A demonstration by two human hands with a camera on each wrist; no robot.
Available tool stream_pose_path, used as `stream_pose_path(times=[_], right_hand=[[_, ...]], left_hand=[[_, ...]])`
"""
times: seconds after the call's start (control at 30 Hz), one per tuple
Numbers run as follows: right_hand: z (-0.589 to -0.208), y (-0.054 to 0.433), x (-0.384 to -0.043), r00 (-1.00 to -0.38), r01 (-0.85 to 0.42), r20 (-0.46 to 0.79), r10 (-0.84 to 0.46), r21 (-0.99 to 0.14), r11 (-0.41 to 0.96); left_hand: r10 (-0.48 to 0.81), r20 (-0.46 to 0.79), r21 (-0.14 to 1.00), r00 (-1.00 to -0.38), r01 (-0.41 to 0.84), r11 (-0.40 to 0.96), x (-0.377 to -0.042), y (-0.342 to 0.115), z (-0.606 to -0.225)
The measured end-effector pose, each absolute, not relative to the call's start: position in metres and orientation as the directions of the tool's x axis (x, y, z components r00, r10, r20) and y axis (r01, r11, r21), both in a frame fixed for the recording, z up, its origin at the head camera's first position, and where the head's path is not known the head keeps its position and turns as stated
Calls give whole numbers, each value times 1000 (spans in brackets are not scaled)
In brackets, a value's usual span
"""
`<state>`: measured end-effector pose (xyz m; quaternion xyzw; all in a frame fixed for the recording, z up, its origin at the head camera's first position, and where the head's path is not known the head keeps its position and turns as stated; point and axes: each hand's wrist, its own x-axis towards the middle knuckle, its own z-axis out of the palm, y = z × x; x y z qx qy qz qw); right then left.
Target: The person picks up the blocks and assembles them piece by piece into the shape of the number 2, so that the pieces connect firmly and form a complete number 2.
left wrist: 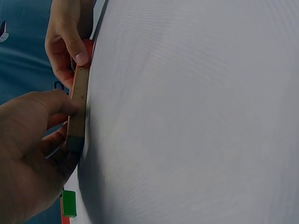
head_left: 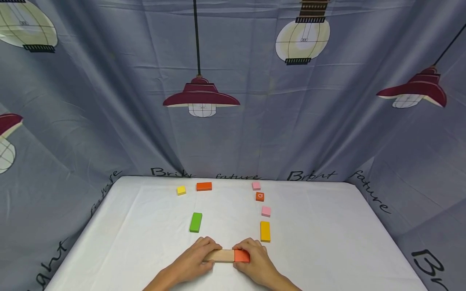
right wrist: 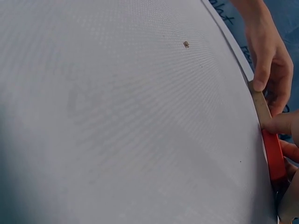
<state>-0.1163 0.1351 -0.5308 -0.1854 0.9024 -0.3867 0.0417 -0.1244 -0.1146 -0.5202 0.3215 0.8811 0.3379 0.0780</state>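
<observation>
A plain wooden block [head_left: 223, 256] and an orange-red block [head_left: 242, 256] lie end to end in one line near the front of the white table, their ends touching. My left hand [head_left: 194, 260] grips the wooden block by its left part, thumb on the near side and fingers on the far side. The orange-red block is pinched by my right hand [head_left: 256, 262], whose thumb sits close to the joint in the right wrist view. In the left wrist view the wooden block [left wrist: 80, 93] shows its near side, and its outer end is in shadow.
Beyond the left hand lie a green block [head_left: 195, 222], a small yellow cube [head_left: 181, 190] and an orange block [head_left: 204, 186]. Farther right, a yellow block [head_left: 265, 231], two pink cubes [head_left: 266, 211] and an orange cube [head_left: 260, 197] form a loose column. A curtain [head_left: 233, 141] hangs behind.
</observation>
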Motion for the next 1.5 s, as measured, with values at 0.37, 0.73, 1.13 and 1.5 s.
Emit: stream_pose_path(times=[0.37, 0.73, 1.13, 1.5], right_hand=[[-531, 135, -116, -930, -300, 71, -360, -714, 633], [-532, 135, -117, -928, -293, 57, -368, -721, 628], [-534, 135, -117, -925, -311, 75, -372, -712, 630], [-535, 136, -118, -922, -312, 69, -380, -713, 628]], left_hand=[[455, 134, 704, -880, 408, 581, -156, -147, -510], [412, 26, 765, -911, 283, 579, -201, -182, -517], [498, -20, 731, -867, 326, 599, -214, -185, -519], [521, -54, 713, -852, 333, 617, -217, -181, -512]])
